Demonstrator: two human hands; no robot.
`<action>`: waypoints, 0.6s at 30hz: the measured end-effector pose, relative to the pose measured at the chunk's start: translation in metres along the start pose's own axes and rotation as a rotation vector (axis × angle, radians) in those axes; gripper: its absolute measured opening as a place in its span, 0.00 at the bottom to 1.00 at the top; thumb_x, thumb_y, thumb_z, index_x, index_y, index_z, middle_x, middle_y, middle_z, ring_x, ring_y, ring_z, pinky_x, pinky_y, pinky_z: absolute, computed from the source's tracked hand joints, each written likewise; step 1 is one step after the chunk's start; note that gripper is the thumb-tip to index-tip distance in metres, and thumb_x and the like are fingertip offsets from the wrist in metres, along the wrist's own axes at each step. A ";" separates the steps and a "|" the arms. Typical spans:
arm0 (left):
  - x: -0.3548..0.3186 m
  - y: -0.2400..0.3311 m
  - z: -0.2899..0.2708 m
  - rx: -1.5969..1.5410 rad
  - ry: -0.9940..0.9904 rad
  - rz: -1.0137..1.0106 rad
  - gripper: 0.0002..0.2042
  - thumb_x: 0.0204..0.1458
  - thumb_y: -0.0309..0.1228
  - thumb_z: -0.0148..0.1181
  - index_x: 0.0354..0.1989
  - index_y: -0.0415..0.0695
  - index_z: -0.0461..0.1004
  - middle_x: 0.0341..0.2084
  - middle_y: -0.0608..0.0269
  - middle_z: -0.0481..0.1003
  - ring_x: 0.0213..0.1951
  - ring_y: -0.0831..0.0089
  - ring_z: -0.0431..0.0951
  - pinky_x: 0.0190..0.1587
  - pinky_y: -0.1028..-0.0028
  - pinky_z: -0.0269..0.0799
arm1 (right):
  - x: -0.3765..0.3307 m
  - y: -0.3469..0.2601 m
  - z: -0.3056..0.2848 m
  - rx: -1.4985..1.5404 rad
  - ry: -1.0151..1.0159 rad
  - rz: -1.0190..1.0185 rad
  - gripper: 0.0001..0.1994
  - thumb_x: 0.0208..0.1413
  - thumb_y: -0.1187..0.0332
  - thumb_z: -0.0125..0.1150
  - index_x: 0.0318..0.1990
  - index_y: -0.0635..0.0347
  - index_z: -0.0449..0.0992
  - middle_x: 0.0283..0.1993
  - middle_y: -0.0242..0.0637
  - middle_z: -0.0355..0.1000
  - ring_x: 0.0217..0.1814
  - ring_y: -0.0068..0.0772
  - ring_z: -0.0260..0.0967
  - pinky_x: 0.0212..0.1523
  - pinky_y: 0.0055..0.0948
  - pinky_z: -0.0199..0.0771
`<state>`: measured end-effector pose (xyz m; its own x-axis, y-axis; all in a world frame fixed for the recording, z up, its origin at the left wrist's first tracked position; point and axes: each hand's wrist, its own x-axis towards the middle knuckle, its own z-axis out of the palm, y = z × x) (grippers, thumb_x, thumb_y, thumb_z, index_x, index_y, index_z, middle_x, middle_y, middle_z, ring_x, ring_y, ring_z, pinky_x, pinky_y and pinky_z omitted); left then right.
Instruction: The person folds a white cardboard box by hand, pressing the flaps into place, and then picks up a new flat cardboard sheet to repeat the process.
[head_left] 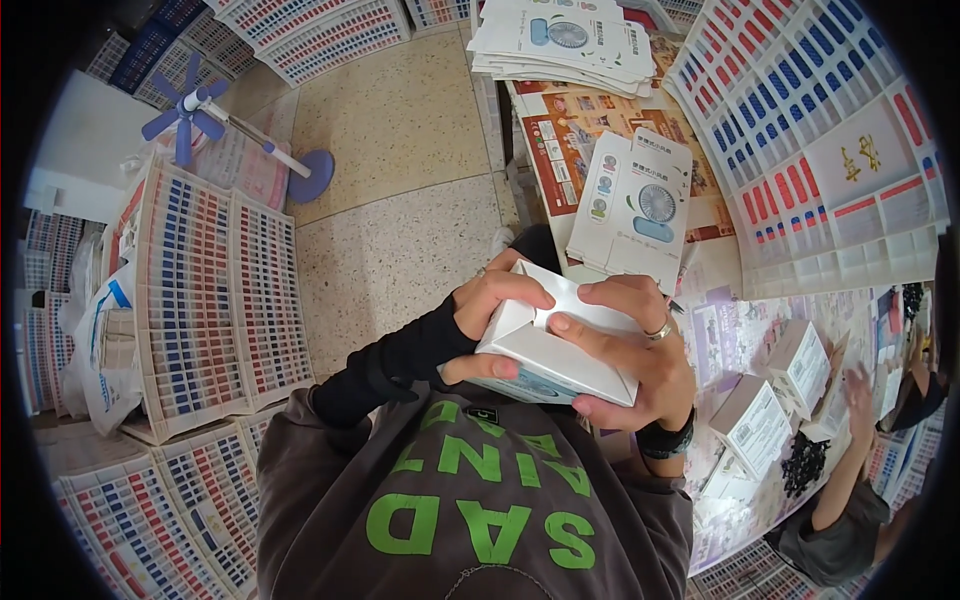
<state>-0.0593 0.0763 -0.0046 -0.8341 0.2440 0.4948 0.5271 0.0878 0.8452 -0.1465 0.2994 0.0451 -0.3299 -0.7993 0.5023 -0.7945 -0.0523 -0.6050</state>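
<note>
Both of my hands hold a small white cardboard box [548, 352] close to my chest, its end flaps partly folded. My left hand [496, 302] grips its left side, fingers over the top flap and thumb under the box. My right hand [640, 350], with a ring on one finger and a dark wristband, wraps the right side, one finger pressing on a flap. Just beyond the box, on the table, lies a stack of flat white cartons [632, 205] printed with a small blue fan.
A second pile of flat cartons [565, 40] lies further back on the table. Assembled white boxes [755, 425] stand at the right near another person's arm [850, 470]. Trays of red and blue items [215, 300] cover the floor at left, beside a blue fan [190, 105].
</note>
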 end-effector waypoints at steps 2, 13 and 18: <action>0.001 0.000 -0.006 0.038 -0.013 0.021 0.31 0.48 0.55 0.61 0.51 0.45 0.61 0.44 0.48 0.67 0.45 0.58 0.67 0.47 0.60 0.65 | -0.005 0.008 0.001 0.174 0.008 0.010 0.32 0.32 0.52 0.69 0.49 0.59 0.80 0.55 0.46 0.65 0.50 0.50 0.66 0.51 0.42 0.67; 0.006 0.010 -0.005 0.136 -0.048 0.084 0.32 0.44 0.51 0.69 0.51 0.44 0.63 0.46 0.38 0.69 0.48 0.49 0.72 0.48 0.56 0.69 | 0.001 -0.004 -0.002 -0.036 0.017 0.011 0.28 0.36 0.58 0.74 0.51 0.46 0.79 0.56 0.41 0.67 0.45 0.43 0.73 0.42 0.35 0.76; 0.009 -0.001 -0.005 0.120 -0.019 0.099 0.34 0.47 0.51 0.66 0.55 0.42 0.62 0.46 0.38 0.69 0.49 0.48 0.72 0.50 0.55 0.69 | -0.002 0.002 -0.001 0.140 0.152 0.068 0.36 0.32 0.60 0.77 0.54 0.63 0.74 0.54 0.45 0.70 0.46 0.45 0.73 0.43 0.36 0.75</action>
<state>-0.0684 0.0731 -0.0003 -0.7745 0.2750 0.5696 0.6231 0.1768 0.7619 -0.1481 0.3013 0.0437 -0.4620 -0.7046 0.5386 -0.6927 -0.0926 -0.7152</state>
